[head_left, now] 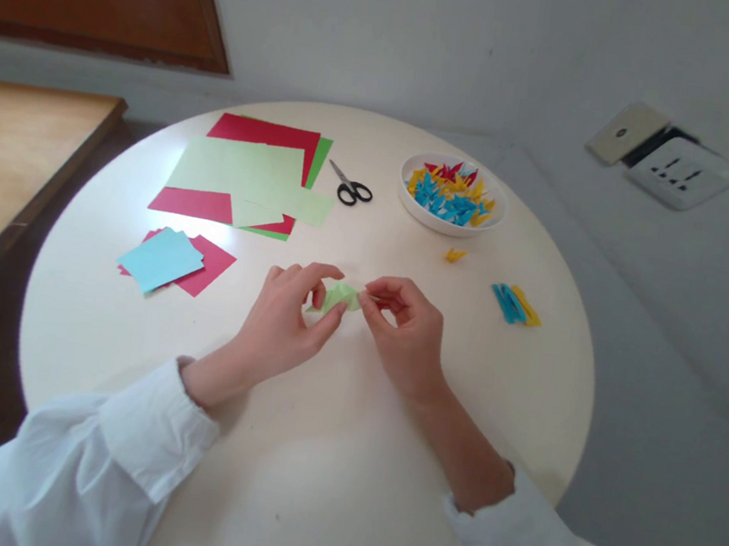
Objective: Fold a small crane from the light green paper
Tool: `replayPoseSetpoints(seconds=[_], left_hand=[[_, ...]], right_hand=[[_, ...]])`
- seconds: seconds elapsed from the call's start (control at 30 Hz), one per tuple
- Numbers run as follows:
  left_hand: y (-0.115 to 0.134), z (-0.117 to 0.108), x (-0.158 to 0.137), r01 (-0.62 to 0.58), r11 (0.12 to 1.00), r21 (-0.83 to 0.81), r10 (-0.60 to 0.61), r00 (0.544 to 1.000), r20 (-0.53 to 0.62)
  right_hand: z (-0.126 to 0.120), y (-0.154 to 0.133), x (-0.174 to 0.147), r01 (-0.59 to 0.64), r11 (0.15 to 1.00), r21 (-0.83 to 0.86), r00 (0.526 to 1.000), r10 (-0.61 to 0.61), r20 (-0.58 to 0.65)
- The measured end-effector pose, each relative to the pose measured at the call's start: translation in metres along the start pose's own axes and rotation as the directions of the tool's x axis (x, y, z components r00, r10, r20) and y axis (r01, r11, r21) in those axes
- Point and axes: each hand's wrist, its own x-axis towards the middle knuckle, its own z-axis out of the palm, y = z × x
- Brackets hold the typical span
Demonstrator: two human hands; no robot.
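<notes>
A small piece of light-green origami paper (340, 295), folded into several layers, is between my hands above the middle of the table. My left hand (289, 312) holds its left part, with the thumb on the near side and the fingers curled around the far side. With thumb and forefinger, my right hand (405, 330) pinches the paper's right tip. The fingers cover part of the folds, so the exact shape is hard to make out.
On the round white table (303, 485), a white bowl (447, 227) holds several red, yellow and blue paper cranes. Near it lie a yellow folded piece (454, 256) and blue and yellow folded strips (513, 304). Scissors (350, 188), large paper sheets (236, 165) and paper squares (162, 261) lie further left.
</notes>
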Motion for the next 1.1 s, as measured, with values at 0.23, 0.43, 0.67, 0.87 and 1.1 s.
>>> replayPoseSetpoints(seconds=[0.23,0.43,0.67,0.87,1.1], left_hand=[[-0.0012,0.004,0.0004,0.045,0.997,-0.056,-0.046,0.999,-0.018],[0.0006,0.0047,-0.0004,0.08,0.985,-0.15,-0.084,0.996,-0.016],[0.0001,0.007,-0.0005,0.171,0.953,-0.251,-0.164,0.985,0.046],[-0.0009,0.0089,0.0021,0.319,0.788,-0.527,-0.264,0.948,0.18],[-0.0005,0.008,0.0049,0.43,0.611,-0.665,-0.346,0.9,0.264]], right_hand=[[0.0019,-0.0028,-0.0014,0.086,0.991,-0.106,0.996,-0.086,0.014],[0.0016,-0.0052,-0.0011,0.135,0.965,-0.224,0.991,-0.136,0.013],[0.0004,-0.0017,-0.0012,0.169,0.948,-0.269,0.984,-0.178,-0.01],[-0.0029,-0.0009,-0.0019,0.279,0.905,-0.322,0.957,-0.289,0.016],[-0.005,0.0006,0.0014,0.472,0.798,-0.375,0.87,-0.491,0.05]])
